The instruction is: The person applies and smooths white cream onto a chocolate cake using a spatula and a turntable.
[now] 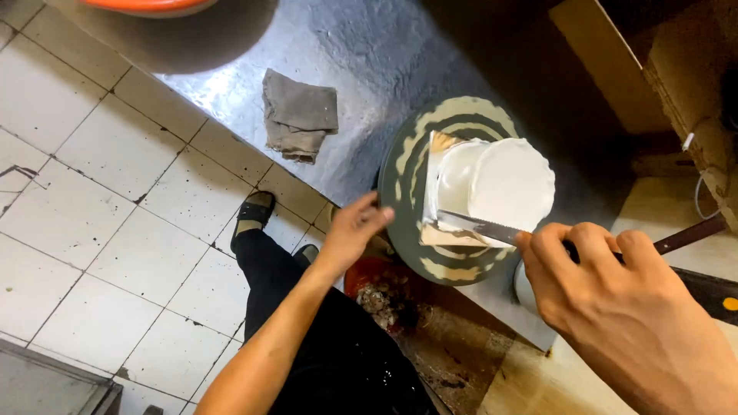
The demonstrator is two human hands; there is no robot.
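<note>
A: On the desk [338, 61] we see a white cake [500, 184] on the turntable [403, 184]. Right hand [615, 300] grips a knife [480, 227], blade against the cake's near side.

B: Left hand [354, 227] open, fingers at the turntable's edge. Knife handle hidden in our fist. Brown cardboard box [615, 61] top right, cut off. Grey rag [298, 115] behind.

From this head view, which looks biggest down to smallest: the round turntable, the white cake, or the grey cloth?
1. Turntable, clearly widest.
2. White cake, sitting on it.
3. Grey cloth, though it lies crumpled, so only slightly smaller-looking than the cake.
</note>
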